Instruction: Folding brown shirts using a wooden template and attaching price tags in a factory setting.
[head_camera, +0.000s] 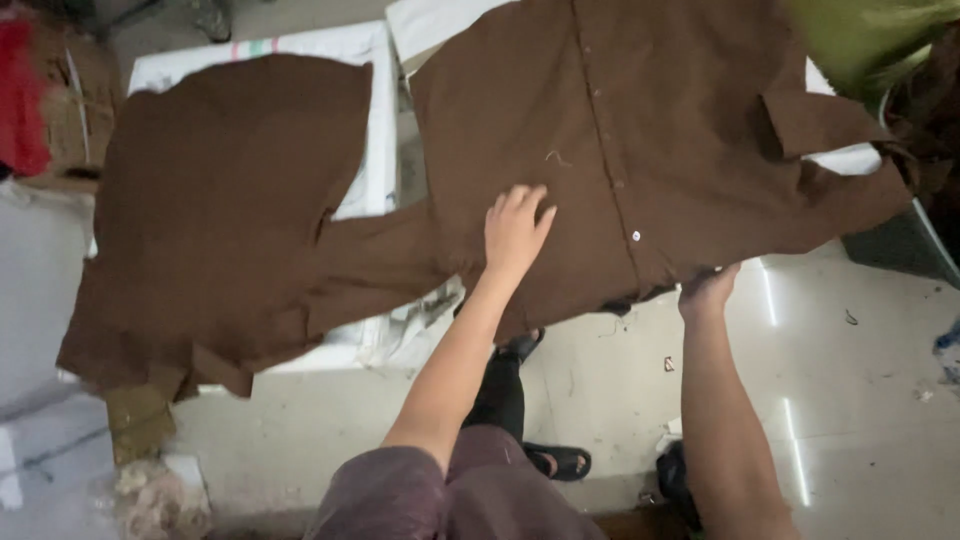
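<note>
- Brown shirt (640, 130) lies spread across a white table (372, 120), its hem hanging over the near edge.
- Left hand (515, 228) rests flat on it, fingers spread.
- Right hand (708, 290) pinches the hem.

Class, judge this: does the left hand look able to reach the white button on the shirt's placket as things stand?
Probably yes. The left hand lies flat on the brown shirt, and only bare cloth shows between it and the white button.
</note>
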